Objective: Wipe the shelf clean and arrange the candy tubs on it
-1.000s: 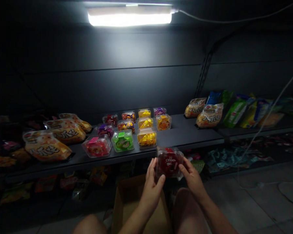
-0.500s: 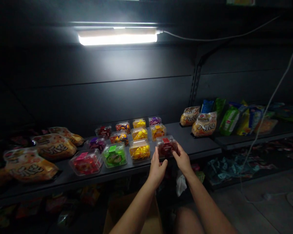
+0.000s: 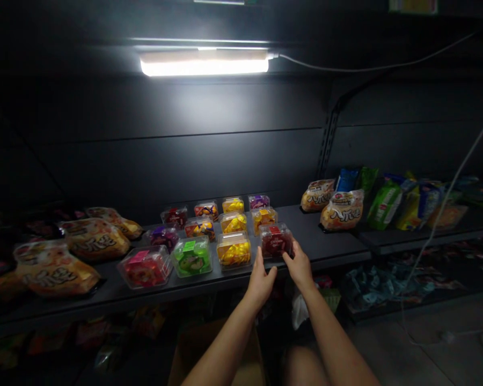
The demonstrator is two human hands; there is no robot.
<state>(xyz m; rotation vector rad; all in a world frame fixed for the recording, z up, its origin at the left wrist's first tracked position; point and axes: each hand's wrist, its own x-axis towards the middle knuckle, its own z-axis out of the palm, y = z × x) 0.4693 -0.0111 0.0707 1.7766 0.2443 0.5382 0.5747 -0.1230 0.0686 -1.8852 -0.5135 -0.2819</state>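
- At the far left of my reach, three yellow-orange snack bags (image 3: 56, 273) lean on the shelf (image 3: 317, 244), placed as they were a second ago.
- Right of them, the near row of clear plastic tubs starts with the pink-red tub (image 3: 145, 268), then the green tub (image 3: 192, 258); neither has shifted among its neighbours.
- Below these, nearer my knees, is the open cardboard box (image 3: 195, 343). My hands were above it a second ago; now they are up and forward at the shelf edge.
- Next comes the yellow tub (image 3: 234, 253), just left of my fingers.
- My left hand (image 3: 261, 280) is spread, thumb well apart from the straight fingers, beside the near left corner of the tub I carried; whether those fingertips touch it, I can't tell.
- That dark red clear tub (image 3: 275, 240) has come from over the shelf edge to the right end of the near row. It looks upright and resting on the shelf, so I judge the carrying part done and only the release left.
- My right hand (image 3: 300, 265) has its thumb on the tub's front and its fingers on the right side, pinching that corner.
- Farther right, two puffy snack bags (image 3: 341, 212) stand unmoved.
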